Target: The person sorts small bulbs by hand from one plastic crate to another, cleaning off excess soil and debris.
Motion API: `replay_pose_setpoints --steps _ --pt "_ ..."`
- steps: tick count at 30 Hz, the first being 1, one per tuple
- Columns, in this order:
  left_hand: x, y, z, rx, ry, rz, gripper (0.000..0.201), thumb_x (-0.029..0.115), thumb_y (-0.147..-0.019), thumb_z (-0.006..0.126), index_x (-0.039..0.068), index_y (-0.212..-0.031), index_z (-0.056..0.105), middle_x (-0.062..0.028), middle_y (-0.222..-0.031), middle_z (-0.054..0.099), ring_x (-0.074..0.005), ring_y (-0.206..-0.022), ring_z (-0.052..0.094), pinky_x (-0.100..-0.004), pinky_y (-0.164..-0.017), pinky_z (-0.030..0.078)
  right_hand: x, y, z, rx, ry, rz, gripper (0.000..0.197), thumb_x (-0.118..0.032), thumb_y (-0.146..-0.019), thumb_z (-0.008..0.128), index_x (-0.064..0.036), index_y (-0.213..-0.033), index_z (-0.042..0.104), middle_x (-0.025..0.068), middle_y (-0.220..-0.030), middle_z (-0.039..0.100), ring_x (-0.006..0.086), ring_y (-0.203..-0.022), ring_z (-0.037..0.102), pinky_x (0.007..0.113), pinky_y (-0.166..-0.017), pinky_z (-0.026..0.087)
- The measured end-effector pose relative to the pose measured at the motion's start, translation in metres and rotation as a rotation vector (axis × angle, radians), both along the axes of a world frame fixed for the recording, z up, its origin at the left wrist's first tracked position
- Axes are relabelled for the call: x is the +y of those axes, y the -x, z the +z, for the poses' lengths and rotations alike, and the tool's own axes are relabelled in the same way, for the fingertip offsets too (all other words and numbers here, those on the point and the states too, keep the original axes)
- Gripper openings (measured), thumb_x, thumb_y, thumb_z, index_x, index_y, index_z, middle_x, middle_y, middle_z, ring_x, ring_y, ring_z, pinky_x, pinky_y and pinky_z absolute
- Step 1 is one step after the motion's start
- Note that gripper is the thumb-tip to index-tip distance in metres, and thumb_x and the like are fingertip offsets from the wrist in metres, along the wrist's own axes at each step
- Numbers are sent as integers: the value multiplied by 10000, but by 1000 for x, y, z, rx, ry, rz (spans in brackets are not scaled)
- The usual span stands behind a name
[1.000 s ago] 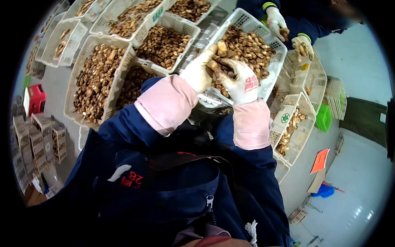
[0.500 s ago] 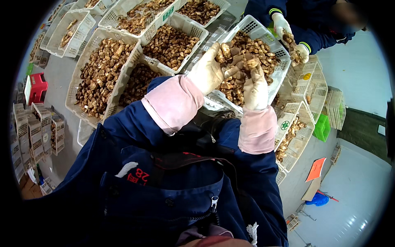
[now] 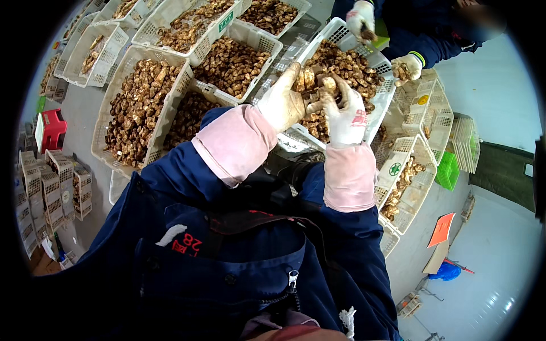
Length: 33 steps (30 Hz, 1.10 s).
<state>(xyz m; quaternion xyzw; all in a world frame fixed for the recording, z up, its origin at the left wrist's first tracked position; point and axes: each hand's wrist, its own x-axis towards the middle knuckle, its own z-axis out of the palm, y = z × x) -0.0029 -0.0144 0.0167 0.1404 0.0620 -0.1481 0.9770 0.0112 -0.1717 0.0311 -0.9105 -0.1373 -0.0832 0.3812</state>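
My gloved left hand [image 3: 282,102] is closed round brown and cream pieces that look like stubby mushrooms [image 3: 307,78], held between thumb and fingers. Close beside it, my gloved right hand [image 3: 347,116] pinches a pale-ended mushroom [image 3: 329,84] at its fingertips. Both hands are over a white slatted crate [image 3: 382,113] with a heap of the same mushrooms [image 3: 348,63] in it. My fingers partly hide the held pieces, so how many there are cannot be told.
Across the crate, a co-worker's gloved hands [image 3: 407,69] hold similar pieces. More filled crates [image 3: 190,79] stand to my left, and a part-filled crate [image 3: 424,196] is at my right. A red stool [image 3: 52,131] and stacked crates [image 3: 51,187] are farther left.
My right hand has shifted slightly left, turned, and brought its mushroom nearer my left hand. One hand of the co-worker has moved up and left, away from the other.
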Motion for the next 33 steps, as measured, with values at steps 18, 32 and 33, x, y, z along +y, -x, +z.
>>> replay_pose_setpoints --steps 18,32,33 --pt "-1 8 4 156 -113 59 365 374 -1022 416 122 -1265 523 -51 -1155 611 -197 -1052 584 -390 -945 469 4 4 1 81 -239 191 551 -72 -767 710 -64 -1295 552 124 -1125 655 270 -1036 620 352 -916 481" --pt "2 11 -17 19 -84 21 351 382 -999 481 105 -1192 579 -54 -1083 635 -218 -984 609 -406 -868 494 8 9 18 -128 22 295 465 -132 -730 746 -100 -1180 632 122 -931 694 289 -842 666 362 -743 519" --pt "2 11 -18 14 -85 12 354 386 -999 479 106 -1192 578 -53 -1080 634 -217 -983 609 -406 -864 495 8 10 20 -120 0 298 448 -131 -732 744 -101 -1166 640 123 -930 694 289 -842 666 364 -746 517"
